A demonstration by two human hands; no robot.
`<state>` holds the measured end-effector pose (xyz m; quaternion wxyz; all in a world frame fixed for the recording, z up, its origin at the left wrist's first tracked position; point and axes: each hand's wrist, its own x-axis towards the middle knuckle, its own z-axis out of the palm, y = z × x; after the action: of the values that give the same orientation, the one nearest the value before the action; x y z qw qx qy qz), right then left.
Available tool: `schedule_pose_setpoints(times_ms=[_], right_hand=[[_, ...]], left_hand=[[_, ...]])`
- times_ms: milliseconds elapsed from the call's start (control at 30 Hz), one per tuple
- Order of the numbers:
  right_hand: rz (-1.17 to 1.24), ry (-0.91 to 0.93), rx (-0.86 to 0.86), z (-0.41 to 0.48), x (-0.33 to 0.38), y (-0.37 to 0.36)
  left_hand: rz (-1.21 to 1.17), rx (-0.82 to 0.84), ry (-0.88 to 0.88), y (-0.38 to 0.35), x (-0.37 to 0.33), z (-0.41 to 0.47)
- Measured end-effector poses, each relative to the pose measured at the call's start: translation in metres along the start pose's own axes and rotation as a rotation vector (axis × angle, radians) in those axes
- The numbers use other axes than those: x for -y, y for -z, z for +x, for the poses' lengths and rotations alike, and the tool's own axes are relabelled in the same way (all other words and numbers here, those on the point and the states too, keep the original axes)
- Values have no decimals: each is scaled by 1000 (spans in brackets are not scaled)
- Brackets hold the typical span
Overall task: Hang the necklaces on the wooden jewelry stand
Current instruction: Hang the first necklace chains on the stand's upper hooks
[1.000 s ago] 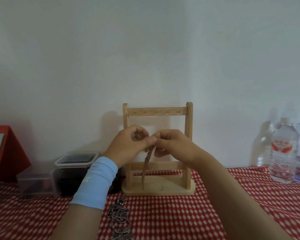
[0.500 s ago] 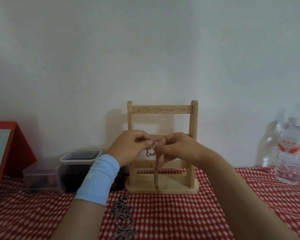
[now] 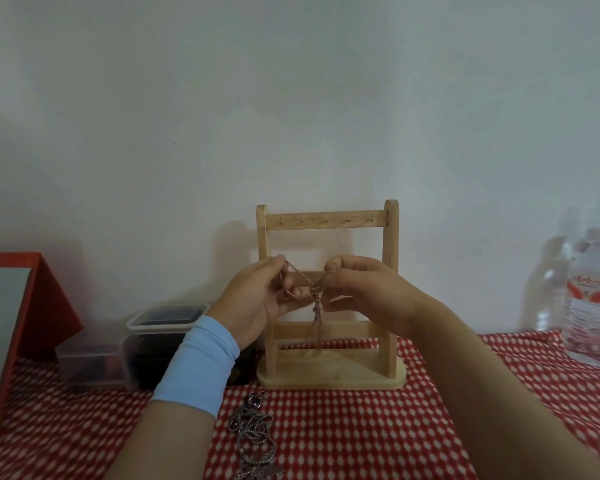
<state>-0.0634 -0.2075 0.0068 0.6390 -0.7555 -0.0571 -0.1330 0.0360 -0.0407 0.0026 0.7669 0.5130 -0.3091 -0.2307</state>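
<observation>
The left hand (image 3: 253,301) and right hand (image 3: 366,294) each pinched the chain (image 3: 315,308), spreading its loop before the stand (image 3: 391,237), probably to clear a hook (image 3: 326,220).

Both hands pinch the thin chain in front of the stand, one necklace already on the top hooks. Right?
No: head view shows the top hooks bare. Left hand and right hand do pinch the thin chain in front of the wooden jewelry stand.
</observation>
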Motion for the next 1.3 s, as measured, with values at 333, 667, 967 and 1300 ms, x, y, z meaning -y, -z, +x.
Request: schedule_pose_setpoints(times_ms=[333,667,967,1300], right_hand=[[25,77,-200,4,0,-13],[-7,45,-366,7,3,-16],[-212,4,-219,2,7,-15],[-161,4,-140,4,2,-12]], left_hand=[[645,28,11,-11,3,-3],[654,-67,-148,-8,2,-2],[575,-90,-153,-1,-1,0],[477,-141,-101,1,-3,4]])
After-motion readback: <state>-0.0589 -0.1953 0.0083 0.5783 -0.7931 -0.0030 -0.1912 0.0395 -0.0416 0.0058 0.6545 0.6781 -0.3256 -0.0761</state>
